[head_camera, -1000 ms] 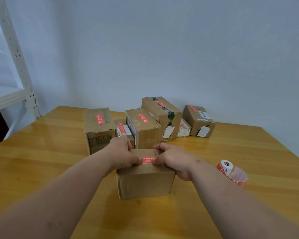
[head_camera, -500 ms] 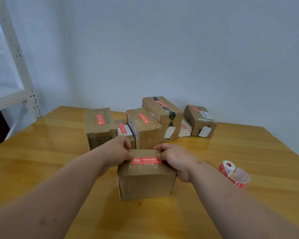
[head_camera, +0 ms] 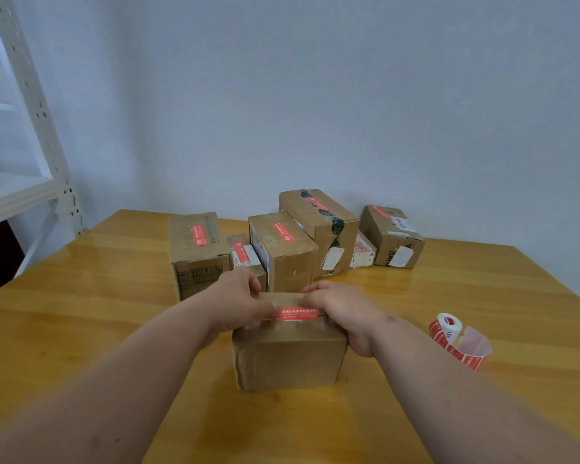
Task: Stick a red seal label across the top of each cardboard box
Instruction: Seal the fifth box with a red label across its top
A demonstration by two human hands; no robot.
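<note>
Head view, single frame. Small cardboard box [head_camera: 288, 360] stands on the yellow wooden worktop [head_camera: 81, 323], nearest the camera, centred between both forearms. Red seal label [head_camera: 297, 314] lies across the top face of this box, running left to right, white print visible on its exposed middle section. Left hand [head_camera: 238, 301] rests on the top left of the box, fingers laid flat over the label's left end; not a closed grip on anything, pressing down with the hand spread. Right hand [head_camera: 340, 308] covers the label's right end, fingers on the top face and the heel of the hand wrapped over the box's right upper edge; whether that grip is clamping the box or only resting against it I cannot tell. Both hands show slight motion blur. Label roll [head_camera: 449, 329] lies on the worktop to the right of the box, apart from it, with a strip of backing paper and red labels [head_camera: 469, 349] trailing out toward the camera. Behind the near box, a cluster of sealed boxes [head_camera: 282, 242] stands close together toward the far edge of the worktop, each already carrying a red label on top. White metal shelving [head_camera: 31, 128] at left, plain pale wall behind.
</note>
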